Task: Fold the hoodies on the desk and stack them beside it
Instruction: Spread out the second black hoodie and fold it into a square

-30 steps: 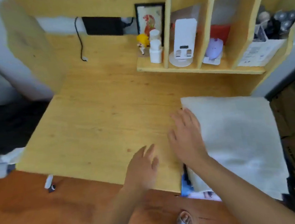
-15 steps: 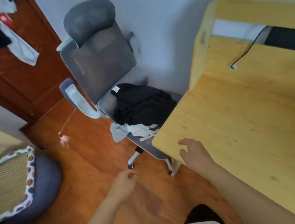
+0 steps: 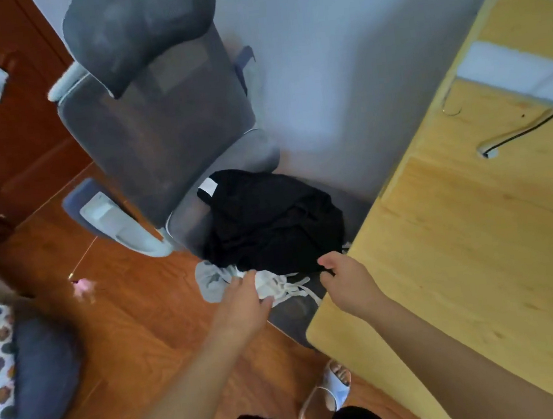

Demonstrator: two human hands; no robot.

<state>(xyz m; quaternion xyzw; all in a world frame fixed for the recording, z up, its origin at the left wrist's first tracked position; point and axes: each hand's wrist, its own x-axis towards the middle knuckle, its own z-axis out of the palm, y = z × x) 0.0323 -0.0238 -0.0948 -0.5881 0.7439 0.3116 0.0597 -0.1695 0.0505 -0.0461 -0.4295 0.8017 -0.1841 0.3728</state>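
On the left we see a round blue cushion bed with a spotty rim point(image 3: 25, 348) on the brown wooden floor point(image 3: 125, 312). Next comes the grey mesh office chair point(image 3: 158, 119), pushed up near the wall.

Our left hand point(image 3: 244, 299) reaches to the crumpled light grey hoodie with white strings point(image 3: 270, 284) at the front of the chair seat. The fingers lie on the cloth, mostly straight, and we cannot tell if they have pinched it yet.

On top of the light one sits the soft black hoodie with a white tag point(image 3: 269, 220), all bunched up in a heap on the seat. Our right hand point(image 3: 345, 277) has its fingers curled round the front edge of the black cloth, right beside the corner of the yellow wooden worktop point(image 3: 480, 255).

We think both hoodies are light and floppy. They will sag and stretch out when we lift them (the sleeves and hood may trail behind). The strings could catch on the chair. A big bunch of cloth is good for carrying. For folding, the shoulders or the bottom hem would be better places to hold, so it hangs flat.
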